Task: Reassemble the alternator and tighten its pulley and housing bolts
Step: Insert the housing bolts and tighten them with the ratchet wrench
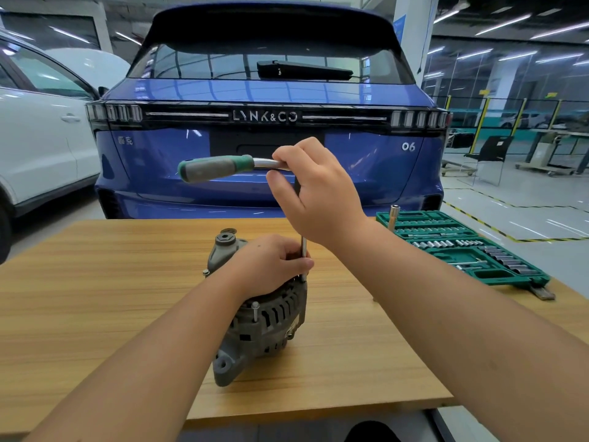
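Alternator [264, 311] sits under the gripping left hand [271, 266].

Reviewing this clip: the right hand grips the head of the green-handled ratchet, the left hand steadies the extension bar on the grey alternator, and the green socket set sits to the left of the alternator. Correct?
Not quite. The head view shows the open green socket set case lying to the right of the grey metal alternator, not the left. The rest holds.

Bare forearms, no sleeves; left hand [271, 266] and right hand [315, 193] ungloved.
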A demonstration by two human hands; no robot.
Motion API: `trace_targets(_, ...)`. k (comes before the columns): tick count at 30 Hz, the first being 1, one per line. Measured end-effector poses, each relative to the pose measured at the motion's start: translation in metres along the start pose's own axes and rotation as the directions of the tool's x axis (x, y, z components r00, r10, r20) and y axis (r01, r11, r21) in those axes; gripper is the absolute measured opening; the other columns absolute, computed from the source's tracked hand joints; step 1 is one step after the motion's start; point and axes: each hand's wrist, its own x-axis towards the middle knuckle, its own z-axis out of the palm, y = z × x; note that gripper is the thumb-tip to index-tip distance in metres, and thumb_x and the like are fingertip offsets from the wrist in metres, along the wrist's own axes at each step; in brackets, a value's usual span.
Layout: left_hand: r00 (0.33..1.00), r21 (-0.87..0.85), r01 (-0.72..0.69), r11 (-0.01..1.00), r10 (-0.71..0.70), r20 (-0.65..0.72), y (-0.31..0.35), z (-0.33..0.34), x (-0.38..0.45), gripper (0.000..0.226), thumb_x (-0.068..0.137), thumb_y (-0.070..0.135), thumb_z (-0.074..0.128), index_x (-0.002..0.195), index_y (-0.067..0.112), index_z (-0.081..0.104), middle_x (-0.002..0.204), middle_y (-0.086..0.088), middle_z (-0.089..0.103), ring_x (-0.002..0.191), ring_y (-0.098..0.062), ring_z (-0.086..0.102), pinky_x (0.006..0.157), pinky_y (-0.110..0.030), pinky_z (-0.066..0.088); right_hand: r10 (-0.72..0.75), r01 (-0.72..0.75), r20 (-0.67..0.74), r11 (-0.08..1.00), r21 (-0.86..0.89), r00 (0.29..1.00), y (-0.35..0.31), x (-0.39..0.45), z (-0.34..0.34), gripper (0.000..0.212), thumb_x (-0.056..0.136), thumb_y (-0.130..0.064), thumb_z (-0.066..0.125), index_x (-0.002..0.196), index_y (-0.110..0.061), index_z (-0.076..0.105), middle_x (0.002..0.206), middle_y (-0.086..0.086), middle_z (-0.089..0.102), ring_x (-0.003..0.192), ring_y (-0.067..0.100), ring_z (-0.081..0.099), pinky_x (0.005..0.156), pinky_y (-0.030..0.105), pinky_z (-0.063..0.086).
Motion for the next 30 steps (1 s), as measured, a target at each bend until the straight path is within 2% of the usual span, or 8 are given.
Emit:
trace_targets(11,1.000,-0.020,0.004,1.000,-0.004,0.012,-0.001,0.001,-0.001,0.017,0.100,0.051,0.058,0.093,0.039,0.068,0.089,0.013,0.071,0.082,-0.007,0.067,0.067,-0.024,0.052,0.072,-0.043,0.158,0.982,-0.181,0.985,-0.005,0.017,-0.017,0.033,0.102,-0.043,0.052,0.098,-0.017,0.071,0.082,-0.003,0.057,0.072,0.020,0.053,0.058,0.034,0.041)
trace_targets(14,1.000,0.003,0.000,1.000,0.000,0.015,-0.003,0.001,-0.001,0.017,0.100,0.052,0.057,0.092,0.041,0.067,0.088,0.013,0.070,0.081,-0.006,0.067,0.069,-0.027,0.057,0.324,-0.215,0.308,0.916,-0.339,0.894,-0.010,0.041,-0.028,0.034,0.098,-0.039,0.051,0.074,-0.018,0.060,0.066,-0.001,0.054,0.061,0.023,0.049,0.051,0.029,0.031)
trace_targets(16,1.000,0.023,-0.003,1.000,0.002,0.016,-0.004,0.000,0.000,0.020,0.100,0.054,0.056,0.092,0.040,0.067,0.086,0.012,0.070,0.079,-0.006,0.067,0.071,-0.029,0.060,0.506,-0.457,0.419,0.862,-0.220,0.754,-0.013,0.055,-0.035,0.023,0.095,-0.027,0.055,0.084,-0.011,0.067,0.075,0.006,0.070,0.066,0.027,0.062,0.056,0.032,0.046)
trace_targets(20,1.000,0.017,0.000,1.000,0.000,-0.002,-0.004,0.000,-0.001,0.029,0.100,0.059,0.052,0.087,0.039,0.068,0.081,0.010,0.071,0.073,-0.005,0.067,0.069,-0.031,0.060,0.602,-0.918,0.693,0.231,0.323,0.396,-0.009,0.057,-0.042,0.015,0.097,-0.018,0.056,0.108,-0.009,0.061,0.083,0.008,0.078,0.075,0.023,0.077,0.081,0.040,0.051)
trace_targets(23,1.000,0.031,0.015,0.999,-0.015,-0.021,-0.003,0.000,0.000,0.031,0.100,0.060,0.051,0.082,0.041,0.066,0.080,0.010,0.070,0.073,-0.007,0.067,0.066,-0.032,0.058,0.537,-0.814,0.740,-0.158,0.560,0.405,0.001,0.040,-0.027,0.021,0.099,-0.024,0.053,0.117,-0.013,0.059,0.096,0.002,0.079,0.083,0.019,0.077,0.097,0.048,0.036)
trace_targets(25,0.999,0.044,0.025,0.999,-0.025,-0.021,-0.003,0.001,0.001,0.028,0.101,0.059,0.051,0.083,0.042,0.065,0.080,0.010,0.070,0.074,-0.007,0.067,0.067,-0.032,0.058,0.581,-0.674,0.663,-0.246,0.696,0.473,0.007,0.030,-0.016,0.018,0.100,-0.024,0.056,0.111,-0.012,0.065,0.097,-0.002,0.079,0.087,0.014,0.076,0.099,0.044,0.044)
trace_targets(27,0.999,0.040,0.032,0.999,-0.031,-0.020,-0.003,0.001,0.001,0.025,0.101,0.058,0.052,0.085,0.043,0.064,0.081,0.011,0.069,0.074,-0.005,0.066,0.067,-0.029,0.058,0.625,-0.567,0.468,-0.049,0.822,0.625,0.009,0.023,-0.009,0.006,0.101,-0.022,0.058,0.097,-0.017,0.061,0.095,-0.003,0.077,0.088,0.011,0.074,0.086,0.035,0.053)
trace_targets(30,0.999,0.020,0.027,0.999,-0.027,-0.019,-0.004,0.000,0.001,0.024,0.100,0.057,0.054,0.086,0.042,0.067,0.081,0.011,0.071,0.074,-0.007,0.068,0.068,-0.033,0.059,0.306,-0.262,-0.022,0.848,0.461,0.952,0.014,0.013,-0.008,0.006,0.099,-0.015,0.061,0.097,-0.017,0.066,0.090,-0.003,0.070,0.083,0.010,0.064,0.072,0.027,0.050)
